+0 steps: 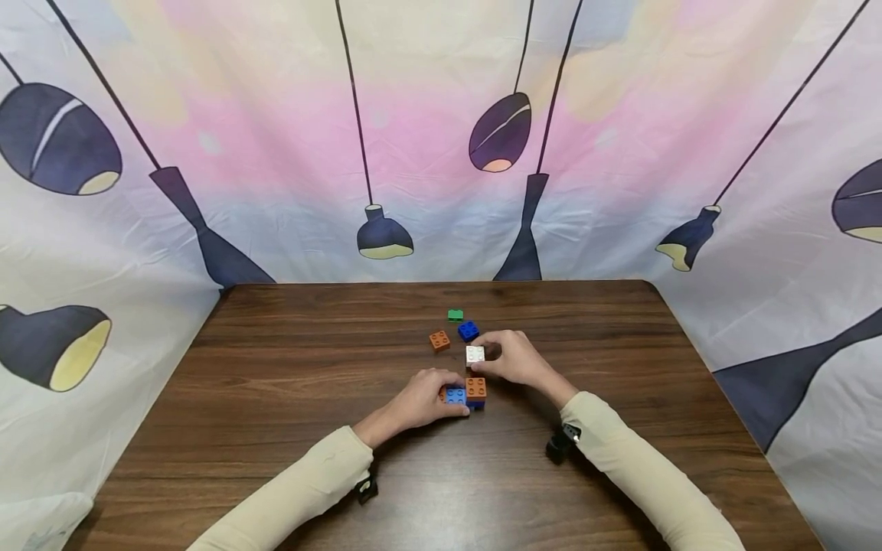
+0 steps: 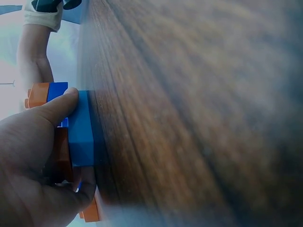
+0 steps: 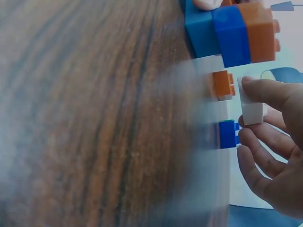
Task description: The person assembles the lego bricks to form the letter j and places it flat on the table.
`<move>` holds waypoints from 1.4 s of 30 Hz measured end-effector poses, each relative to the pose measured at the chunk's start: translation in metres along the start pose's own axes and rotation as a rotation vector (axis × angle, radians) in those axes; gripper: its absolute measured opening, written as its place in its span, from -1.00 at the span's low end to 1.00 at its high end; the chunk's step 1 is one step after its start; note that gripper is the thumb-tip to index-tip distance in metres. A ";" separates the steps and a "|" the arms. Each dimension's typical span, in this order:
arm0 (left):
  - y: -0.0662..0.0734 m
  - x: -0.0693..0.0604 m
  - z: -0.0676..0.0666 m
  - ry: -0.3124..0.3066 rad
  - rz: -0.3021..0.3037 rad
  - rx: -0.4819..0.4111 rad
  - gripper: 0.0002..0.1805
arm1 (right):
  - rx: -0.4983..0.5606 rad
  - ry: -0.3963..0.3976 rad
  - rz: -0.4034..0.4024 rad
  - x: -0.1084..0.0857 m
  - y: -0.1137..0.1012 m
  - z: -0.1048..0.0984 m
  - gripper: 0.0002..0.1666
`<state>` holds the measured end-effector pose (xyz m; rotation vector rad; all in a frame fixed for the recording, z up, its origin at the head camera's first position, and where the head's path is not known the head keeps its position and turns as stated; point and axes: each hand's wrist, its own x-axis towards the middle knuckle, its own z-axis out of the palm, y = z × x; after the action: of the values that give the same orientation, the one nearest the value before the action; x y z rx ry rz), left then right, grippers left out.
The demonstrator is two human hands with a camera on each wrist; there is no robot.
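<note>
My left hand (image 1: pixel 419 399) grips a stack of toy building bricks on the table, thumb at the near side and fingers at the far side. The bottom light blue brick (image 2: pixel 80 135) carries an orange brick (image 2: pixel 63 153) at the left end. A dark blue brick (image 3: pixel 232 38) sits at its right end, topped by another orange brick (image 1: pixel 475 385). Just beyond the stack, my right hand (image 1: pixel 518 358) pinches a white brick (image 1: pixel 475 354) between thumb and fingers. In the right wrist view the white brick is held above the table, apart from the stack.
Loose bricks lie on the wooden table (image 1: pixel 310 367) beyond the hands: an orange one (image 1: pixel 439 340), a dark blue one (image 1: pixel 468 330) and a small green one (image 1: pixel 455 314). A printed cloth (image 1: pixel 434 138) hangs behind the table and along both sides.
</note>
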<state>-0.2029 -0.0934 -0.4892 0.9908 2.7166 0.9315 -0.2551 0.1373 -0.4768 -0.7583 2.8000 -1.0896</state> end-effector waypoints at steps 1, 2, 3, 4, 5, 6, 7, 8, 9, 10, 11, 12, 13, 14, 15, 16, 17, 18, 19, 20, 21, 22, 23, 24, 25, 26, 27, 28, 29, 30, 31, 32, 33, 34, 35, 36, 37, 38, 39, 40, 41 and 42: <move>0.000 0.000 0.000 0.000 -0.001 0.002 -0.57 | -0.002 0.008 -0.001 -0.002 -0.001 -0.001 -0.62; 0.000 0.000 0.000 0.001 0.000 0.004 -0.57 | -0.004 0.015 -0.001 -0.004 -0.002 -0.002 -0.62; 0.000 0.000 0.000 0.001 0.000 0.005 -0.57 | -0.006 0.022 -0.005 -0.006 -0.003 -0.003 -0.61; 0.001 0.000 0.000 0.002 0.001 0.006 -0.56 | -0.009 0.029 -0.004 -0.008 -0.004 -0.004 -0.60; 0.000 0.000 0.001 0.003 0.004 0.005 -0.56 | -0.007 0.035 -0.004 -0.010 -0.005 -0.005 -0.60; 0.000 0.000 0.001 0.004 0.006 0.004 -0.56 | -0.005 0.041 -0.005 -0.013 -0.006 -0.006 -0.60; 0.001 0.000 0.001 0.005 0.010 0.005 -0.56 | 0.000 0.046 -0.007 -0.015 -0.008 -0.008 -0.59; 0.001 0.000 0.001 0.007 0.014 0.003 -0.57 | 0.003 0.052 -0.012 -0.017 -0.009 -0.009 -0.59; 0.001 0.000 0.001 0.008 0.016 0.002 -0.57 | 0.008 0.056 -0.019 -0.019 -0.011 -0.010 -0.59; 0.001 0.000 0.001 0.009 0.018 0.002 -0.57 | 0.016 0.060 -0.025 -0.021 -0.013 -0.011 -0.59; 0.000 0.000 0.001 0.011 0.021 0.004 -0.57 | 0.024 0.063 -0.033 -0.022 -0.015 -0.012 -0.59; 0.001 0.000 0.001 0.011 0.019 0.005 -0.57 | 0.028 0.066 -0.042 -0.024 -0.017 -0.014 -0.58; 0.001 0.000 0.000 0.012 0.019 0.008 -0.57 | 0.031 0.069 -0.050 -0.026 -0.018 -0.014 -0.57; 0.001 0.000 0.000 0.013 0.018 0.010 -0.56 | 0.033 0.072 -0.055 -0.028 -0.020 -0.015 -0.57; 0.001 0.000 0.000 0.013 0.015 0.012 -0.56 | 0.034 0.073 -0.057 -0.029 -0.021 -0.016 -0.57; 0.001 0.001 0.000 0.014 0.013 0.017 -0.56 | 0.030 0.074 -0.055 -0.030 -0.023 -0.016 -0.57; 0.001 0.001 0.000 0.013 0.011 0.019 -0.56 | 0.028 0.073 -0.054 -0.031 -0.024 -0.017 -0.57; 0.001 0.001 0.000 0.012 0.009 0.020 -0.56 | 0.026 0.072 -0.052 -0.033 -0.026 -0.017 -0.58; 0.001 0.001 0.000 0.012 0.009 0.022 -0.55 | 0.023 0.069 -0.049 -0.034 -0.027 -0.017 -0.58; 0.001 0.001 0.000 0.011 0.008 0.022 -0.55 | 0.023 0.063 -0.051 -0.035 -0.028 -0.017 -0.58; 0.001 0.001 -0.001 0.010 0.007 0.021 -0.55 | 0.021 0.059 -0.050 -0.036 -0.029 -0.017 -0.59; 0.001 0.001 -0.001 0.010 0.008 0.021 -0.55 | 0.020 0.054 -0.052 -0.037 -0.030 -0.017 -0.59; 0.001 0.001 -0.001 0.009 0.008 0.019 -0.55 | 0.023 0.047 -0.057 -0.038 -0.032 -0.017 -0.60; 0.001 0.001 -0.001 0.009 0.008 0.017 -0.55 | 0.021 0.042 -0.062 -0.039 -0.033 -0.017 -0.59; 0.001 0.001 0.000 0.009 0.007 0.015 -0.56 | 0.021 0.036 -0.069 -0.040 -0.034 -0.016 -0.59; 0.001 0.000 0.000 0.009 0.006 0.012 -0.56 | 0.021 0.031 -0.078 -0.042 -0.035 -0.016 -0.59; 0.001 0.001 0.000 0.010 0.006 0.011 -0.57 | 0.017 0.029 -0.082 -0.042 -0.037 -0.015 -0.59; 0.001 0.001 0.000 0.012 0.006 0.012 -0.58 | 0.014 0.024 -0.089 -0.043 -0.038 -0.015 -0.59; 0.001 0.001 0.000 0.012 0.005 0.013 -0.59 | 0.010 0.021 -0.095 -0.044 -0.038 -0.014 -0.59; 0.001 0.001 0.000 0.012 0.004 0.014 -0.59 | 0.006 0.018 -0.098 -0.045 -0.039 -0.014 -0.59; 0.001 0.001 0.000 0.013 0.004 0.016 -0.60 | 0.004 0.016 -0.104 -0.045 -0.040 -0.013 -0.59; 0.001 0.001 0.000 0.013 0.004 0.019 -0.60 | 0.003 0.014 -0.107 -0.046 -0.041 -0.013 -0.59; 0.001 0.001 0.000 0.014 0.004 0.020 -0.60 | 0.003 0.012 -0.108 -0.046 -0.041 -0.012 -0.59; 0.001 0.001 0.000 0.014 0.003 0.021 -0.60 | 0.006 0.010 -0.108 -0.047 -0.042 -0.012 -0.59; 0.001 0.001 0.000 0.015 0.003 0.023 -0.60 | 0.007 0.009 -0.113 -0.047 -0.042 -0.012 -0.59; 0.001 0.001 0.000 0.015 0.002 0.024 -0.60 | 0.009 0.008 -0.115 -0.048 -0.043 -0.011 -0.59; 0.001 0.001 0.000 0.016 0.002 0.024 -0.60 | 0.009 0.006 -0.116 -0.048 -0.043 -0.011 -0.59; 0.001 0.001 0.000 0.016 0.001 0.024 -0.60 | 0.007 0.005 -0.114 -0.048 -0.043 -0.011 -0.60; 0.001 0.001 0.000 0.016 0.000 0.023 -0.60 | 0.003 0.005 -0.115 -0.049 -0.042 -0.010 -0.60; 0.001 0.001 0.000 0.016 0.000 0.022 -0.60 | -0.002 0.005 -0.116 -0.049 -0.042 -0.010 -0.61; 0.001 0.001 0.000 0.016 -0.001 0.021 -0.60 | -0.008 0.007 -0.119 -0.049 -0.041 -0.009 -0.61; 0.001 0.001 -0.001 0.015 -0.002 0.020 -0.60 | -0.011 0.007 -0.119 -0.049 -0.041 -0.009 -0.61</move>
<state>-0.2030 -0.0925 -0.4880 0.9881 2.7437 0.9174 -0.1967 0.1399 -0.4501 -0.9358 2.8005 -1.0958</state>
